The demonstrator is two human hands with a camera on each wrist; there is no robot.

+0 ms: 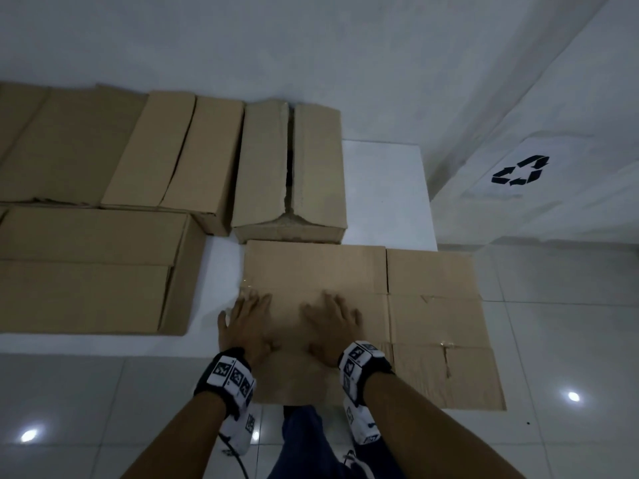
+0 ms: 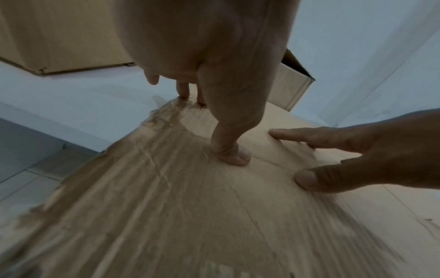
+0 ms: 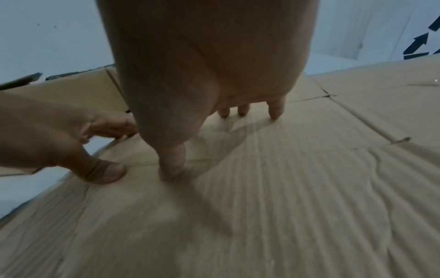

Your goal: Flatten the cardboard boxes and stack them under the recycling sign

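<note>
A flattened brown cardboard box [image 1: 428, 326] lies on the floor in front of me, its flaps spread to the right. My left hand [image 1: 247, 321] presses flat on its left edge, fingers straight. My right hand [image 1: 333, 323] presses palm-down beside it, near the middle crease. In the left wrist view the left fingertips [image 2: 234, 157] touch the cardboard [image 2: 190, 216]. The right wrist view shows the right fingers [image 3: 172, 165] spread on the ribbed cardboard [image 3: 285, 188]. The black recycling sign [image 1: 521, 170] is on the right wall.
Several unflattened cardboard boxes stand behind and to the left: one with a split top [image 1: 290, 167], another [image 1: 176, 153] left of it, a large one [image 1: 93, 267] at my left. A white mat [image 1: 383, 195] lies under them. Glossy tile floor [image 1: 570, 340] lies right.
</note>
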